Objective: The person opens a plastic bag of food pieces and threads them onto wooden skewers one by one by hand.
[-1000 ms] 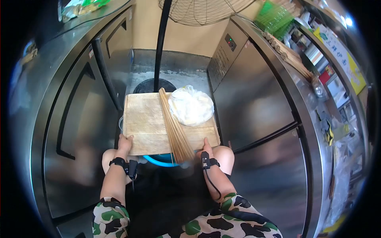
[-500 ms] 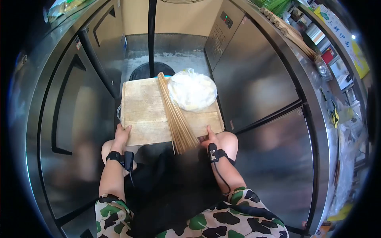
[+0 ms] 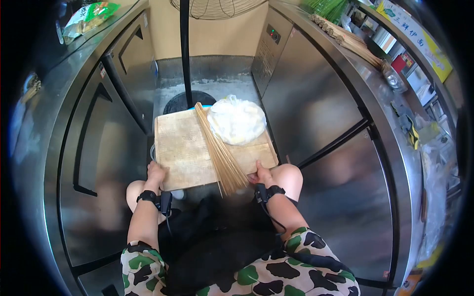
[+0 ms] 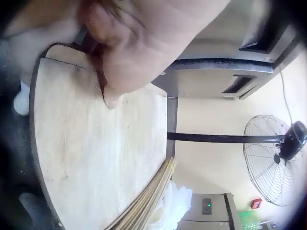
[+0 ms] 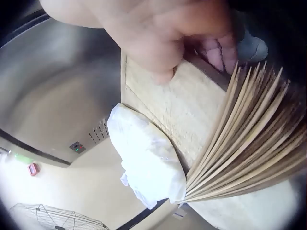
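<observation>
A wooden cutting board [image 3: 182, 148] lies across at knee height, held at its near edge by both hands. My left hand [image 3: 156, 173] grips the near left corner; in the left wrist view its thumb presses on top and its other fingers are hidden. My right hand [image 3: 262, 174] holds the near edge toward the right, thumb on top and fingers curled under in the right wrist view. A bundle of thin bamboo skewers [image 3: 219, 155] lies lengthwise on the board, its pointed ends fanned past the near edge beside my right hand. A white plastic bag [image 3: 237, 121], full and rounded, rests on the far right part.
Steel cabinets stand close on the left [image 3: 111, 163] and right [image 3: 326, 98]. Beyond the board rise a black fan pole [image 3: 185, 54] and its round base [image 3: 177, 102]. More bundled sticks [image 3: 345, 37] lie on the right counter; a green-and-clear food bag [image 3: 89, 22] sits on the left one.
The blue basin rim seen below the board's near edge a second ago is hidden now; a bit of blue shows at the far edge. Both hands keep their hold, and the skewers and bag stay on the board.
</observation>
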